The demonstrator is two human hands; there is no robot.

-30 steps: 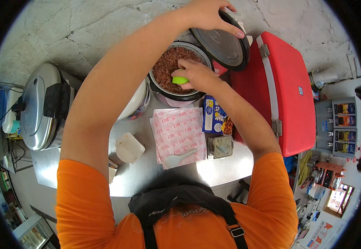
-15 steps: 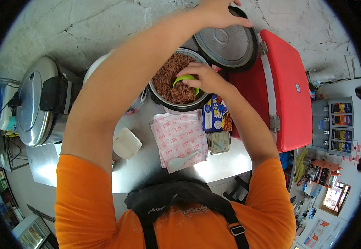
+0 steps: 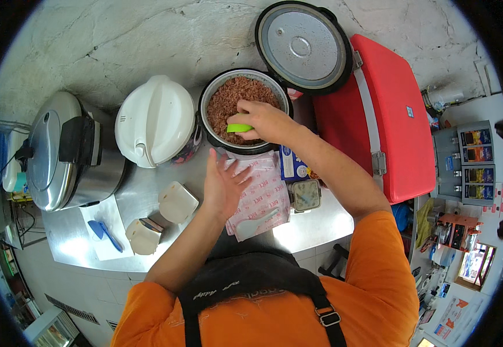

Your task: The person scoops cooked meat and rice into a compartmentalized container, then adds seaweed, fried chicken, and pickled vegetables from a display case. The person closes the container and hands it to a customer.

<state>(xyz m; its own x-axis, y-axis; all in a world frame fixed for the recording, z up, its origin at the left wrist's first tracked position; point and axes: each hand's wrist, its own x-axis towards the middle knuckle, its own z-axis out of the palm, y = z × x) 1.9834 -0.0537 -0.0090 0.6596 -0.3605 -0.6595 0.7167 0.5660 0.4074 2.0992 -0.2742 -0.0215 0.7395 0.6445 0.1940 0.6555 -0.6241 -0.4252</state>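
Reddish-brown cooked rice [image 3: 228,95] fills an uncovered rice cooker [image 3: 203,110] near the wall. My right hand [image 3: 267,122] reaches over the cooker, its fingers closed on a small bright green cup [image 3: 240,128] at the rice; how deep the cup sits is partly hidden. The cooker's round lid [image 3: 303,55] stands raised behind it. My left hand [image 3: 226,184] is open, fingers spread, with nothing in it. It hovers at the left edge of a stack of printed wrapping paper [image 3: 260,199]. A white spoon [image 3: 256,223] lies on the paper's near end.
Left of the rice cooker stands a white-lidded container [image 3: 156,124], then a large steel pressure cooker [image 3: 55,156]. Two cream cartons [image 3: 177,202] and a blue utensil [image 3: 106,234] sit at front left. A red cooler box [image 3: 399,124], blue packet [image 3: 292,165] and small lidded container [image 3: 305,195] are to the right.
My left hand has let go of the lid and come down toward me, over the paper. My right hand, with the green cup, has shifted left and slightly nearer within the rice cooker.
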